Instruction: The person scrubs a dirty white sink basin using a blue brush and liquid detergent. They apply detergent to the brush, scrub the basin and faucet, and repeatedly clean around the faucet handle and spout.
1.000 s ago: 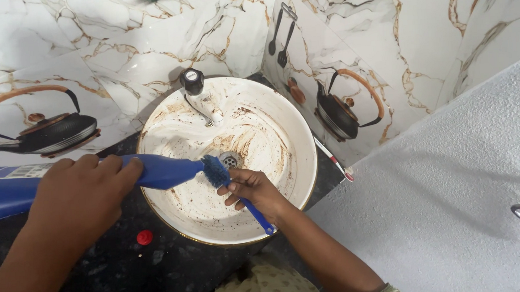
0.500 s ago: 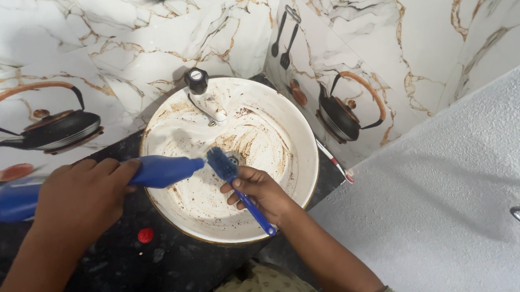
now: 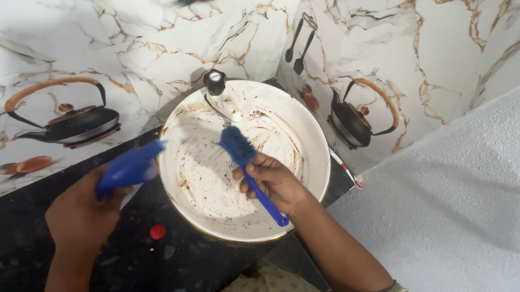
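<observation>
Your right hand (image 3: 273,181) is clenched around the handle of a blue scrub brush (image 3: 248,165), and it sits inside the round white washbasin (image 3: 310,161), over the right half of the bowl. The brush's bristle head points up toward the tap (image 3: 218,94) at the basin's far rim and hovers just short of it; whether the bristles touch the bowl you cannot tell from here. The handle's end pokes out below your hand, near the basin's near rim.

Your left hand (image 3: 82,213) grasps a blue bottle (image 3: 128,167) just outside the basin's left rim. The bottle is tipped, with its narrow end reaching the rim, and it is blurred.

The bowl holds brown streaks and specks across its floor and walls, thickest on the right side. The drain is hidden behind the brush.

A small red cap (image 3: 157,232) lies on the black speckled counter (image 3: 11,255), just off the basin's lower left rim. That counter gives you room to the left of the basin. Marble-patterned tile walls (image 3: 459,34) close in tight behind and to the right of the basin, and a rough white wall (image 3: 459,199) stands at its lower right.
</observation>
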